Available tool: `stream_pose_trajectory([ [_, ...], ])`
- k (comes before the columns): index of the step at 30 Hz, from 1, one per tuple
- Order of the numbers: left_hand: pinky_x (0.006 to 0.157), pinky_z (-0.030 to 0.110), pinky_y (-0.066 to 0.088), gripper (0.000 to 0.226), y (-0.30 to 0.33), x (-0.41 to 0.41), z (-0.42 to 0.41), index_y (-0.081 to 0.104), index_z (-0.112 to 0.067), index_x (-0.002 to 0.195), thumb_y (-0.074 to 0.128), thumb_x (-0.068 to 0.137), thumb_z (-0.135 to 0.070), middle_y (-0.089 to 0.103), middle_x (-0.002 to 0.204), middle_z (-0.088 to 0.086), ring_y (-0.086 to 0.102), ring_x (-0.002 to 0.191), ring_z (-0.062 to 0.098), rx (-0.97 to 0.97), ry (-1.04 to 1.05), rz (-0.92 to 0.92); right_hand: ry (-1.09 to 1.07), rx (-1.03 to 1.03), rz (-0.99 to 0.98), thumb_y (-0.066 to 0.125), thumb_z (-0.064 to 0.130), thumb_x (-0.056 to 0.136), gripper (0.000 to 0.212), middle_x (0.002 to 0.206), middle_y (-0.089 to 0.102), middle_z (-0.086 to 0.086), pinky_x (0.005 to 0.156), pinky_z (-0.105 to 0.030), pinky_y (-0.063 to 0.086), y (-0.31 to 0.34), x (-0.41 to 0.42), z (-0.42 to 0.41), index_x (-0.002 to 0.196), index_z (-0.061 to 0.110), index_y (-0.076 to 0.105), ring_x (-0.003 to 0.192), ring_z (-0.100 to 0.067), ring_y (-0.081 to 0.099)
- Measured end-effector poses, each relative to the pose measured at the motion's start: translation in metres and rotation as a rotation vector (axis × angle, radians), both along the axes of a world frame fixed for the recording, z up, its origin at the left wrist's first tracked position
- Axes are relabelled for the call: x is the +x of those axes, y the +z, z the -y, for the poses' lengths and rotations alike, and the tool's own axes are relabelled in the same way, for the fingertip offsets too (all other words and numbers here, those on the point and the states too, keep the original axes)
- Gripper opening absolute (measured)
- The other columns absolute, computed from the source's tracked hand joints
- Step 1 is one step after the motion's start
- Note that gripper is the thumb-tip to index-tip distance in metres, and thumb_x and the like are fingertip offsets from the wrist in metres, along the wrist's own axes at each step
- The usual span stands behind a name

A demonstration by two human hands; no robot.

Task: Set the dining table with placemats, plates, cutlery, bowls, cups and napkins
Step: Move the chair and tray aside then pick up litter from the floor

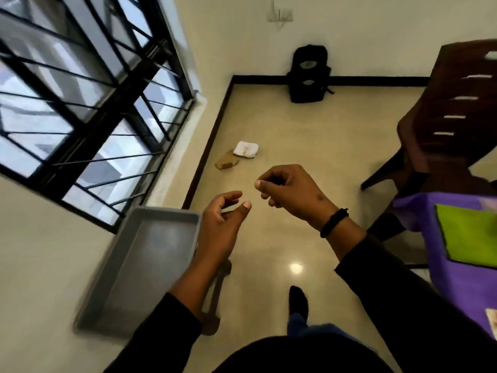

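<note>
At the far left, a barred window (88, 103) fills the wall. Below it a grey tray (129, 267) sits blurred, its inside bare, and a brown frame shows just under its right edge.

The left hand (223, 224) hangs in the air over the tray's right rim, palm turned inward; its grip is loose, fingers gently curled and thumb out, holding nothing. Just to its right, and apart from it, the right hand (287, 192) is raised over the floor (269, 238); its grip is drawn together, thumb against curled fingers, and whether anything tiny sits in that pinch cannot be told. A black band circles its wrist, and both arms wear dark sleeves.

Beyond the hands, a crumpled white cloth (246, 149) and a piece of brown card (226, 161) lie on the floor near the skirting. A black backpack (308, 74) leans against the far wall.

To the right stands a dark brown plastic chair (441, 117). At the right edge the tabletop (446, 286), covered in purple cloth, carries a green placemat (470, 232) lying flat near its far corner.
</note>
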State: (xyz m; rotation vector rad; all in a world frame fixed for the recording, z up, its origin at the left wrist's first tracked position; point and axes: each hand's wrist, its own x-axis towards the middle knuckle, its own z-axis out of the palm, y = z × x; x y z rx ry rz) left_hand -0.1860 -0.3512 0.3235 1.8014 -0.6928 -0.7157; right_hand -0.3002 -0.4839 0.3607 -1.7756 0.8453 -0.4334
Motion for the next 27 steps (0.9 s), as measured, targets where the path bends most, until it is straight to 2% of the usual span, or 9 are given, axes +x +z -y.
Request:
stream_pose_trajectory([
  [4,0.095,0.045,0.057,0.034,-0.002,0.009,0.087,0.064,-0.03,0.125,0.07,0.092,-0.035,0.063,0.121,-0.01,0.063,0.102,-0.004,0.016,-0.02,0.006,-0.053,0.064,-0.025,0.067,0.028,0.093,0.017,0.078,0.073,-0.004,0.067,-0.032,0.056,-0.014,-0.015,0.078,0.091,0.012,0.073,0.065,-0.015,0.065],
  [7,0.094,0.045,0.057,0.034,-0.006,0.021,0.136,0.065,-0.03,0.125,0.07,0.092,-0.034,0.064,0.121,-0.009,0.063,0.105,0.003,0.034,0.034,-0.016,-0.071,0.129,-0.049,0.067,0.026,0.093,0.017,0.08,0.073,-0.006,0.07,-0.035,0.057,-0.028,-0.009,0.127,0.091,0.01,0.073,0.065,-0.014,0.065],
  [9,0.094,0.044,0.058,0.033,-0.007,0.03,0.15,0.065,-0.029,0.124,0.07,0.092,-0.034,0.064,0.121,-0.009,0.065,0.102,0.002,0.038,0.044,-0.036,-0.074,0.172,-0.048,0.067,0.026,0.093,0.017,0.081,0.074,-0.007,0.07,-0.035,0.058,-0.036,0.005,0.148,0.091,0.01,0.073,0.064,-0.012,0.065],
  [13,0.093,0.042,0.058,0.03,-0.021,0.077,0.176,0.066,-0.03,0.121,0.07,0.092,-0.031,0.065,0.121,-0.01,0.064,0.097,-0.006,0.09,0.091,-0.055,0.026,0.207,-0.077,0.066,0.024,0.094,0.017,0.084,0.073,-0.008,0.065,-0.027,0.056,-0.052,0.058,0.191,0.093,0.008,0.073,0.065,-0.011,0.065],
  [16,0.092,0.045,0.058,0.025,-0.033,0.122,0.204,0.066,-0.031,0.119,0.068,0.094,-0.026,0.066,0.119,-0.01,0.065,0.103,0.004,0.107,0.173,-0.096,0.118,0.199,-0.126,0.065,0.024,0.095,0.016,0.085,0.073,-0.005,0.061,-0.02,0.05,-0.065,0.101,0.226,0.095,0.01,0.072,0.067,-0.012,0.067],
  [19,0.094,0.045,0.058,0.025,-0.041,0.175,0.247,0.067,-0.031,0.119,0.067,0.094,-0.027,0.066,0.118,-0.01,0.064,0.107,0.009,0.084,0.201,-0.128,0.183,0.165,-0.183,0.066,0.025,0.094,0.013,0.086,0.072,0.0,0.062,-0.021,0.049,-0.072,0.152,0.268,0.094,0.013,0.072,0.072,-0.015,0.069],
  [24,0.096,0.043,0.056,0.028,-0.043,0.249,0.332,0.067,-0.031,0.122,0.068,0.094,-0.031,0.066,0.118,-0.015,0.063,0.109,0.005,0.08,0.118,-0.175,0.135,0.09,-0.22,0.069,0.031,0.091,0.012,0.09,0.07,0.01,0.071,-0.023,0.048,-0.066,0.227,0.343,0.095,0.02,0.073,0.081,-0.005,0.064],
  [27,0.099,0.043,0.054,0.033,-0.05,0.3,0.392,0.067,-0.028,0.124,0.071,0.092,-0.033,0.067,0.12,-0.014,0.063,0.109,0.004,0.1,0.06,-0.161,0.044,0.041,-0.211,0.071,0.033,0.089,0.017,0.095,0.068,0.009,0.077,-0.023,0.051,-0.065,0.271,0.395,0.102,0.022,0.072,0.084,-0.004,0.063],
])
